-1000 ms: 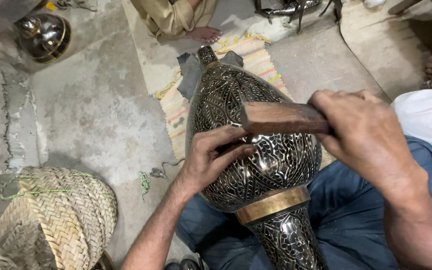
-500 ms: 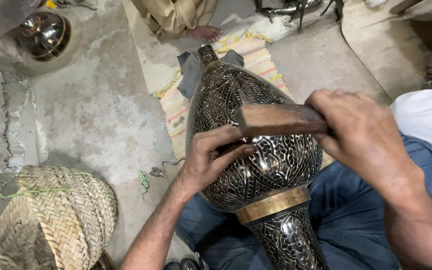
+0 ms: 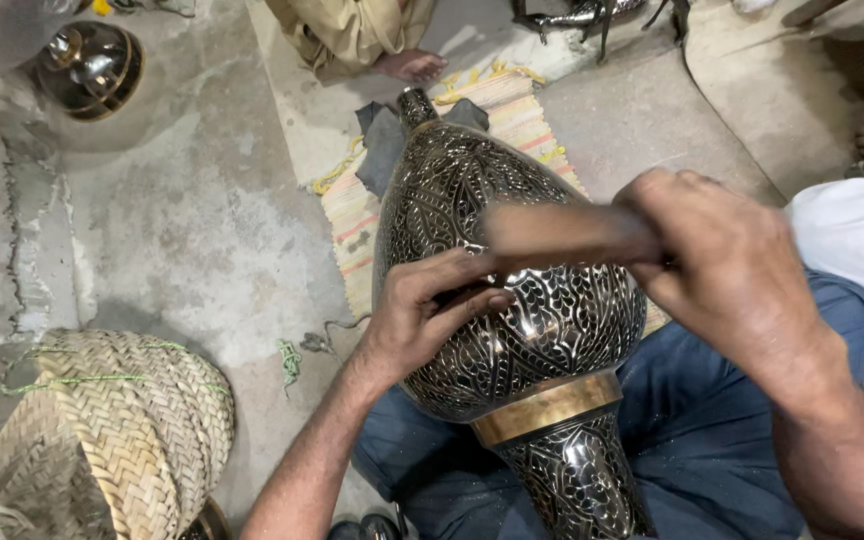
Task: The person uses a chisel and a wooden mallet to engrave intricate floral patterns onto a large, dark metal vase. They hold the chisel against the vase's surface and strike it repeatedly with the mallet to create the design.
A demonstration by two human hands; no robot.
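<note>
Big dark engraved metal vase [image 3: 512,300], brass band near its base; left hand [image 3: 432,315] pinches a small tool on it, right hand [image 3: 722,260] grips a blurred wooden mallet [image 3: 567,232].

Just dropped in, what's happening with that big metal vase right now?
A seated person has a large engraved metal vase lying across their lap. The left hand presses on its belly, fingers pinched as if holding a small tool, which is hidden. The right hand grips a wooden block, blurred, just above the left. A woven basket sits on the floor nearby.
</note>
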